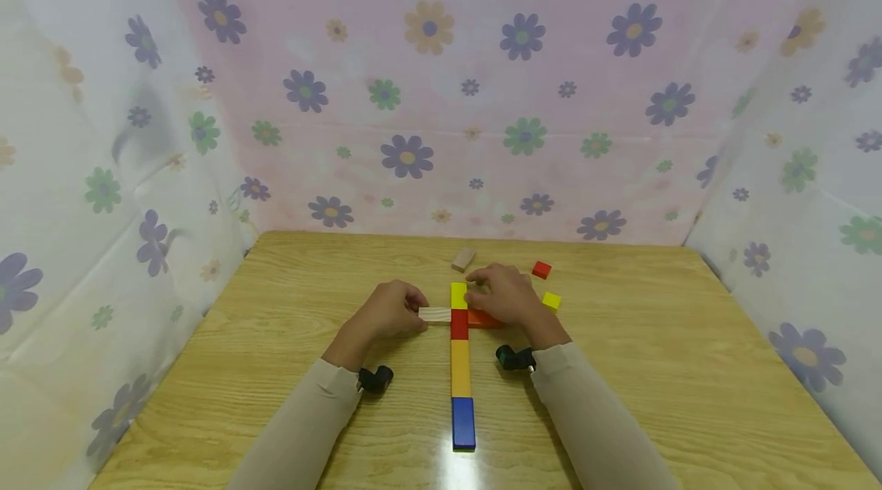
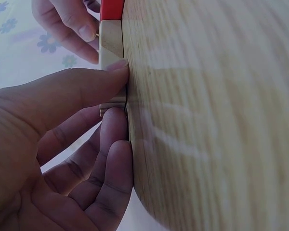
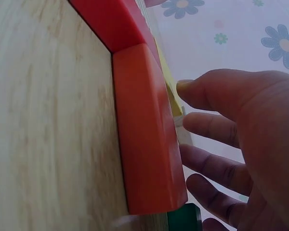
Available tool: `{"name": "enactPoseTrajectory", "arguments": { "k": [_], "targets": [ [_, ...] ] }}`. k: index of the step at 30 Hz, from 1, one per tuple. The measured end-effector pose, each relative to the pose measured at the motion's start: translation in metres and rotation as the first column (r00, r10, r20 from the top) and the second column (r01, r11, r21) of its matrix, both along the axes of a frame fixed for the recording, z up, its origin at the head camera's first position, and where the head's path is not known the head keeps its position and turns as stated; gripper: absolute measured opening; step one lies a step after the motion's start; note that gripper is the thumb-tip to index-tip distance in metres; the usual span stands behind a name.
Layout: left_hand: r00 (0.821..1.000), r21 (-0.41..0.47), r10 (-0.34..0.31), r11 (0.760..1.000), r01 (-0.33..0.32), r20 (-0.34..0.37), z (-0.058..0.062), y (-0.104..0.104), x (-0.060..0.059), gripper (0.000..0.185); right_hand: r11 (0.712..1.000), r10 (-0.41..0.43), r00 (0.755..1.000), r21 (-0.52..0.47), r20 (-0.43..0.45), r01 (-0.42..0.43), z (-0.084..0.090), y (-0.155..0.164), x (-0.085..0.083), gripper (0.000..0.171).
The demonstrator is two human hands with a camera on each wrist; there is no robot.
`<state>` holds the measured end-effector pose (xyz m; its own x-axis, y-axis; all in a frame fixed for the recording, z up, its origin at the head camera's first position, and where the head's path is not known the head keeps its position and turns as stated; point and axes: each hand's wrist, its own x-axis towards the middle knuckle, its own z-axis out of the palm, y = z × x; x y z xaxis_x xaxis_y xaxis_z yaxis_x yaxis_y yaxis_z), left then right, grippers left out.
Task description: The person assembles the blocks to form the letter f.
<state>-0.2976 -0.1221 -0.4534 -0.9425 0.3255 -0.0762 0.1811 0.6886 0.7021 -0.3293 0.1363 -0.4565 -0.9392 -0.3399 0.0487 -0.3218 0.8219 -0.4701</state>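
A line of flat blocks runs up the table: blue (image 1: pixel 463 423), orange-yellow (image 1: pixel 460 367), red (image 1: pixel 458 324), yellow (image 1: pixel 458 295). My left hand (image 1: pixel 422 314) pinches a pale wooden block (image 1: pixel 434 315) between thumb and fingers (image 2: pixel 116 126), its end against the red block's (image 2: pixel 111 8) left side. An orange block (image 1: pixel 482 318) lies against the red block's (image 3: pixel 115 24) right side. My right hand (image 1: pixel 478 295) hovers over that orange block (image 3: pixel 144 130) with loosely spread fingers (image 3: pixel 216 163), holding nothing that I can see.
Behind the hands lie a tan block (image 1: pixel 464 259), a small red cube (image 1: pixel 541 269) and a small yellow cube (image 1: pixel 551 301). A green block (image 3: pixel 185 219) shows under my right hand. Floral cloth walls close in the wooden table (image 1: pixel 689 367) on three sides.
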Motion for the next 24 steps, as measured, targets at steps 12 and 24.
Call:
{"name": "enactPoseTrajectory", "arguments": {
  "k": [12, 24],
  "targets": [
    [1.000, -0.005, 0.002, 1.000, -0.002, 0.002, 0.001, 0.001, 0.001, 0.029, 1.000, 0.003, 0.998, 0.006, -0.065, -0.002, 0.005, 0.003, -0.019, 0.030],
    [1.000, 0.000, 0.009, 1.000, -0.009, 0.007, 0.001, 0.000, 0.000, 0.030, 0.994, 0.060, 0.996, 0.091, -0.070, -0.054, 0.011, -0.004, -0.044, 0.041]
  ]
}}
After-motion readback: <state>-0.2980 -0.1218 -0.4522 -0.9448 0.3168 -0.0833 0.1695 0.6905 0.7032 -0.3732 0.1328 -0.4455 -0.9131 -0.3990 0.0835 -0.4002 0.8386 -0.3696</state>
